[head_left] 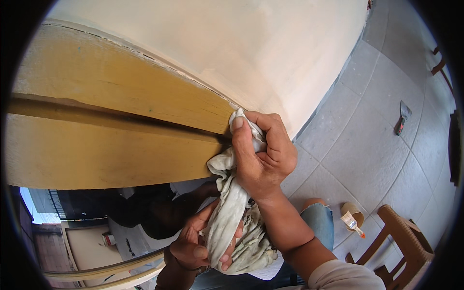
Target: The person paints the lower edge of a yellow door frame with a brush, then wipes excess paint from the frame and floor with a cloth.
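Observation:
A stained whitish rag (227, 200) hangs between my two hands. My right hand (265, 152) pinches its upper end, thumb on top, and presses it at the end of a yellow-brown painted wooden frame (116, 145), where the wood meets the cream wall (241, 53). Lower down, my left hand (195, 241) has its fingers curled around the hanging part of the rag, with the bunched remainder beside it above my lap. A dark groove runs along the wood and ends close to the rag.
Below the wood, dark glass (145, 212) reflects the surroundings. On the grey tiled floor (357, 130) to the right lie a putty knife (403, 117) and a tan container (354, 212) with a paintbrush (352, 224) on it. A brown stool (406, 237) stands at the lower right.

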The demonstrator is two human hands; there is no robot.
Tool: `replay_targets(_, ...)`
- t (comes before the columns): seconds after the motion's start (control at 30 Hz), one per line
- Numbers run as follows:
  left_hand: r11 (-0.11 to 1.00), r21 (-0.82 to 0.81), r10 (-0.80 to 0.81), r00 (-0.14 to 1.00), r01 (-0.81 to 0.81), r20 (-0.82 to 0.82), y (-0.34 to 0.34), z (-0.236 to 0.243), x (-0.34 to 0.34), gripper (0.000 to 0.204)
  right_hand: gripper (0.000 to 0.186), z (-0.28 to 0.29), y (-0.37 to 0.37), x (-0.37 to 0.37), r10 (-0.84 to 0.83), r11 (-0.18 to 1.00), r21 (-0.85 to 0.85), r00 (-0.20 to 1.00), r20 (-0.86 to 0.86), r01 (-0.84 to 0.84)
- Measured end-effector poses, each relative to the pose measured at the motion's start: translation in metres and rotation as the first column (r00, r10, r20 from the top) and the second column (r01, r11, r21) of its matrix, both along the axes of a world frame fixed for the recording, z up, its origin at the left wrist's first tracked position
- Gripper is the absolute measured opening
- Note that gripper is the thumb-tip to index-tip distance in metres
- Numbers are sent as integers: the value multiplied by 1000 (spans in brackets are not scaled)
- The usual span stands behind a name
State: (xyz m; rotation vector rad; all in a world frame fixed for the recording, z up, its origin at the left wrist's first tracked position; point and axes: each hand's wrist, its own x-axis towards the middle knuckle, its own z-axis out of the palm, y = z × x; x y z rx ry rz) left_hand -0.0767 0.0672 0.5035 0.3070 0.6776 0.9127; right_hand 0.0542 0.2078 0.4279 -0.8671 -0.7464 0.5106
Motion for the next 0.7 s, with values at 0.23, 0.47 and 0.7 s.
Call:
replay_targets(0.23, 999, 27, 40, 998, -39, -46, -4, 3, 0, 121, 7, 16, 8, 3, -27, 997, 73, 997, 72, 22)
replay_targets(0.47, 999, 45, 0, 999, 2, -51, -1, -2, 3, 118, 6, 12, 10, 4, 5, 1000, 25, 999, 42, -6)
replay_targets(0.7, 999, -28, -32, 999, 31, -40, 5, -3, 4, 119, 8, -4, 5, 6, 20, 999, 35, 999, 50, -22)
